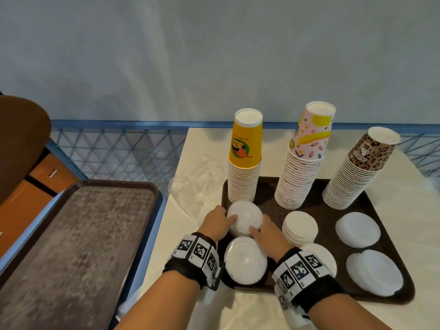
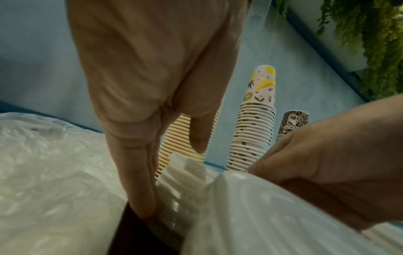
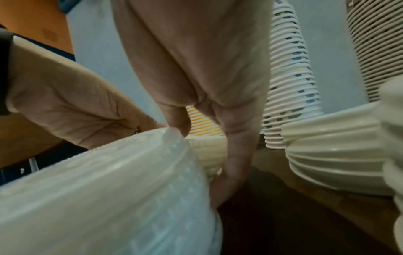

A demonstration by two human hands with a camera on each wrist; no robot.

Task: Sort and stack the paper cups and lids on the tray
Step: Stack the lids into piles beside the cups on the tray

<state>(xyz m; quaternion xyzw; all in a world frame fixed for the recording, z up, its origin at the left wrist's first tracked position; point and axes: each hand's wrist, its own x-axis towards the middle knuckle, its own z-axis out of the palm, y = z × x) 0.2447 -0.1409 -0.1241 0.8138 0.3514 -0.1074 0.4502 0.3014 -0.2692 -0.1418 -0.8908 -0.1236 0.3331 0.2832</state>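
Note:
A dark brown tray (image 1: 271, 203) carries three upside-down cup stacks: yellow (image 1: 244, 167), pink banana-print (image 1: 302, 167) and leopard-print (image 1: 357, 172). Several stacks of white lids lie in front of them. Both hands grip the far-left lid stack (image 1: 245, 219) from either side. My left hand (image 1: 225, 221) has its thumb on top and its fingers down the left side (image 2: 144, 198). My right hand (image 1: 259, 225) holds the right side, fingers reaching down to the tray (image 3: 226, 181). A second lid stack (image 1: 245, 260) lies just in front of the gripped one, between my wrists.
Crumpled clear plastic wrap (image 1: 195, 184) lies on the white table (image 1: 409, 194) left of the tray. A second, bare brown tray (image 1: 78, 246) sits on a lower surface at left. A blue mesh rail (image 1: 119, 153) runs behind, before a grey wall.

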